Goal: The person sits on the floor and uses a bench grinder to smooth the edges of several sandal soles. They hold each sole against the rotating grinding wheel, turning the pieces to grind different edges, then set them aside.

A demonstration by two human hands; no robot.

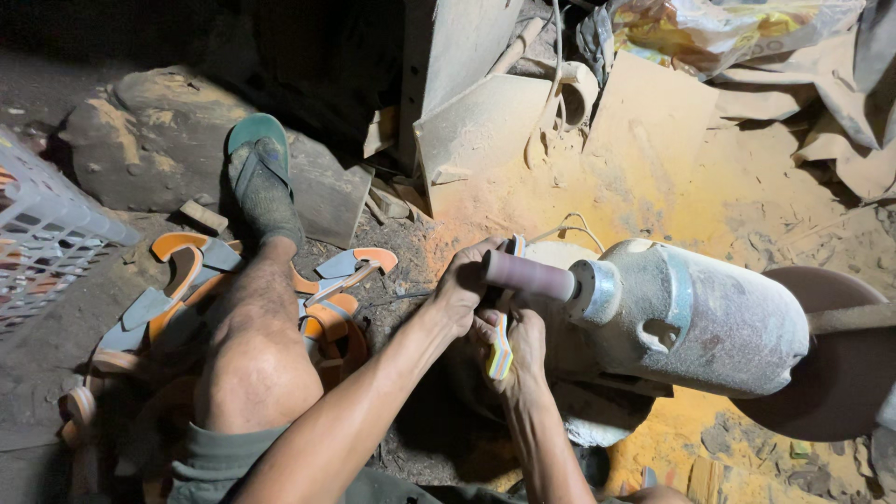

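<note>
We sit on a dusty floor with both hands at a grey, dust-coated electric motor [691, 317], whose shaft carries a small pinkish-brown sanding drum [529, 275] pointing left. Our left hand [464, 287] is closed around the upper part of a thin, flat, multicoloured striped foam piece [501, 350], and our right hand [519, 347] is clamped on its lower part from beneath, fingers curled about it. The striped piece stands roughly upright between the two hands, its upper end right at the sanding drum; whether it actually touches the drum we cannot tell, since the hands hide the contact.

On the motor's far end, to the right, a large dark brown disc [840, 373] sits on the same shaft. Orange-yellow dust [579, 187] covers the ground behind and below the motor.

Our bare left knee [254, 369] is raised, and the foot wears a teal rubber flip-flop [261, 154] resting against a sloped stone block [322, 201]. Around the leg lies a heap of orange and grey foam cut-outs [327, 280] with curved outlines. At the far left edge stands a white plastic lattice crate [42, 233]. Crumpled plastic sacking [728, 28] and pale dusty boards [476, 121] lean at the back.
</note>
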